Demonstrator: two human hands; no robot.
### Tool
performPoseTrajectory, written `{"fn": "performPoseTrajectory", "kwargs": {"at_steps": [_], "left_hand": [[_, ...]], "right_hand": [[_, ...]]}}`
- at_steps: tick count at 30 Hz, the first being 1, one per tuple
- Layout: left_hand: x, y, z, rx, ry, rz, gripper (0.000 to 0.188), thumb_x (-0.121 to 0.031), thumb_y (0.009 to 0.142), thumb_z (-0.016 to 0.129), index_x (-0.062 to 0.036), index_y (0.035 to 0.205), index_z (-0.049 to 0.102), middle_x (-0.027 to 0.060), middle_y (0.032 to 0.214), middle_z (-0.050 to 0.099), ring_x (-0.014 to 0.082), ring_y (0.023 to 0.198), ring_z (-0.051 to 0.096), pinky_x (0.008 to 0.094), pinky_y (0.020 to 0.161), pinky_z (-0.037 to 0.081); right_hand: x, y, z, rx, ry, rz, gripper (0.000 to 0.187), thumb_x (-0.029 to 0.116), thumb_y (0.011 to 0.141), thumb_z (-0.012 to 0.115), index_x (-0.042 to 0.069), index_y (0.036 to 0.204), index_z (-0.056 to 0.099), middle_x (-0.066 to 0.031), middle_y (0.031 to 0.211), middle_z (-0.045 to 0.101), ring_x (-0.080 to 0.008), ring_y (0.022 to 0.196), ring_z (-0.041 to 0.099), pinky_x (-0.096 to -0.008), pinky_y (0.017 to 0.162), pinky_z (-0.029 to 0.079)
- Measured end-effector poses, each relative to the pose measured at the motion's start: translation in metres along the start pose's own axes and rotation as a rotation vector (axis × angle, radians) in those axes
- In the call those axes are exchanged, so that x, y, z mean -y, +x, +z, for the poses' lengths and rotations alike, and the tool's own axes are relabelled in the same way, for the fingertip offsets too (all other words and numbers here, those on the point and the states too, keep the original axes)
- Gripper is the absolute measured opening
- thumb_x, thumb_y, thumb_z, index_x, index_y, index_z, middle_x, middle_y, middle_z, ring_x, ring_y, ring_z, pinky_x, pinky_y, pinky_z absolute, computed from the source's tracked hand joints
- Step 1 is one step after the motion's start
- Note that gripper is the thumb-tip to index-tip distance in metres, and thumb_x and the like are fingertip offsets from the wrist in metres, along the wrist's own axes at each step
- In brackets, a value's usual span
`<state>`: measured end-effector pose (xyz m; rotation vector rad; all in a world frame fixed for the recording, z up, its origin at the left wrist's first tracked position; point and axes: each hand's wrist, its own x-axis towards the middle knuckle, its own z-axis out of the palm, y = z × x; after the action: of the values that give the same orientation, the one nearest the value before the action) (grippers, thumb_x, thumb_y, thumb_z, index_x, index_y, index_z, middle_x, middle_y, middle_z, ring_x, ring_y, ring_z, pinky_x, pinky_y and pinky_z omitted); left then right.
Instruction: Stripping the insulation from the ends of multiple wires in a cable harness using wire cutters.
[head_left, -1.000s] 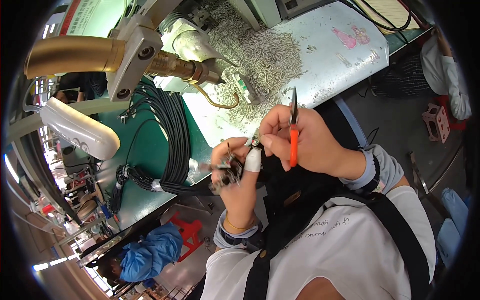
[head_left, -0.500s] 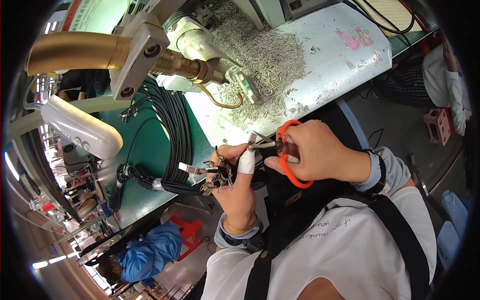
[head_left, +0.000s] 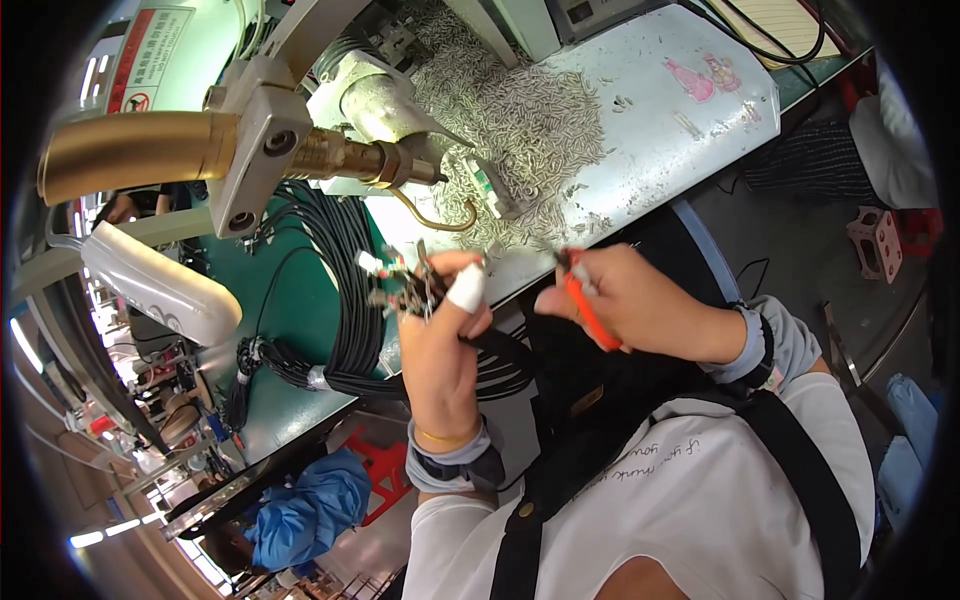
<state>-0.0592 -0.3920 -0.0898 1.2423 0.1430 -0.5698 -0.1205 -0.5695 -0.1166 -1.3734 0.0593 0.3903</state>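
My left hand [head_left: 440,345] is closed around a bunch of black cables whose metal-ended connectors [head_left: 405,280] stick out past the fingers, blurred by motion. White wrapping [head_left: 467,289] covers the tip of that thumb. To its right, my right hand [head_left: 645,305] grips orange-handled pliers [head_left: 590,312], seen nearly edge-on. Their jaws point toward the worktable and are smeared, so I cannot tell if they hold anything. A gap separates the pliers from the connectors. Beyond both hands, a heap of small silvery metal pieces [head_left: 540,125] lies on the pale metal plate [head_left: 690,140].
A brass-coloured nozzle machine [head_left: 340,160] with a curved tip overhangs the plate. Coiled black cables [head_left: 345,270] lie on the green table [head_left: 285,320]. A white lamp [head_left: 160,275] juts in at left. A person in blue [head_left: 310,510] sits at lower left, near a red stool [head_left: 385,475].
My left hand has shifted left and slightly up with the cables, away from the pliers. The pliers have turned in my right hand, and their jaws are off the connector.
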Motion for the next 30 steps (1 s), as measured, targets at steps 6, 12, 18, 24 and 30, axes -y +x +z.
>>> {"fn": "performPoseTrajectory", "kwargs": {"at_steps": [6,12,18,24,30], "left_hand": [[-0.005,0.041,0.012,0.038,-0.068,0.018,0.011,-0.001,0.078,0.056,-0.0037,0.088,0.051,-0.0011,0.067,0.045,0.0037,0.046,0.03,0.0192,0.042,0.024],[-0.008,0.051,0.008,0.071,-0.09,-0.04,0.015,-0.002,0.077,0.057,-0.003,0.089,0.049,-0.0002,0.066,0.045,0.0042,0.043,0.029,0.0186,0.039,0.023],[-0.012,0.054,0.003,0.091,-0.087,-0.075,0.018,-0.004,0.076,0.058,-0.0002,0.091,0.049,0.0002,0.065,0.045,0.0044,0.043,0.029,0.0186,0.039,0.024],[-0.011,0.054,0.001,0.118,-0.047,-0.048,0.02,-0.007,0.077,0.059,0.0015,0.092,0.048,-0.0006,0.061,0.041,0.0048,0.043,0.028,0.019,0.039,0.024],[-0.01,0.053,0.003,0.111,-0.053,-0.016,0.02,-0.006,0.077,0.058,0.0019,0.092,0.048,-0.0013,0.058,0.038,0.0048,0.043,0.028,0.019,0.039,0.023]], "right_hand": [[0.02,0.028,-0.005,-0.295,0.049,-0.068,0.013,0.014,0.084,0.051,0.002,0.079,0.048,-0.0001,0.055,0.048,-0.0069,0.043,0.047,-0.0206,0.039,0.036],[0.025,0.062,-0.015,-0.277,-0.086,-0.176,0.006,0.007,0.081,0.049,0.001,0.082,0.048,-0.0018,0.058,0.048,-0.0081,0.041,0.046,-0.0226,0.037,0.036],[0.029,0.066,-0.014,-0.258,-0.046,-0.166,0.006,0.005,0.08,0.048,0.0,0.083,0.048,-0.0024,0.057,0.049,-0.0088,0.041,0.046,-0.0236,0.038,0.037],[0.028,0.067,-0.015,-0.275,-0.13,-0.173,0.008,0.006,0.081,0.047,0.0,0.085,0.05,-0.0024,0.056,0.049,-0.0083,0.041,0.046,-0.0232,0.037,0.037],[0.027,0.067,-0.014,-0.272,-0.126,-0.186,0.01,0.009,0.083,0.048,0.001,0.087,0.051,-0.0016,0.055,0.048,-0.0073,0.041,0.045,-0.0226,0.037,0.037]]}}
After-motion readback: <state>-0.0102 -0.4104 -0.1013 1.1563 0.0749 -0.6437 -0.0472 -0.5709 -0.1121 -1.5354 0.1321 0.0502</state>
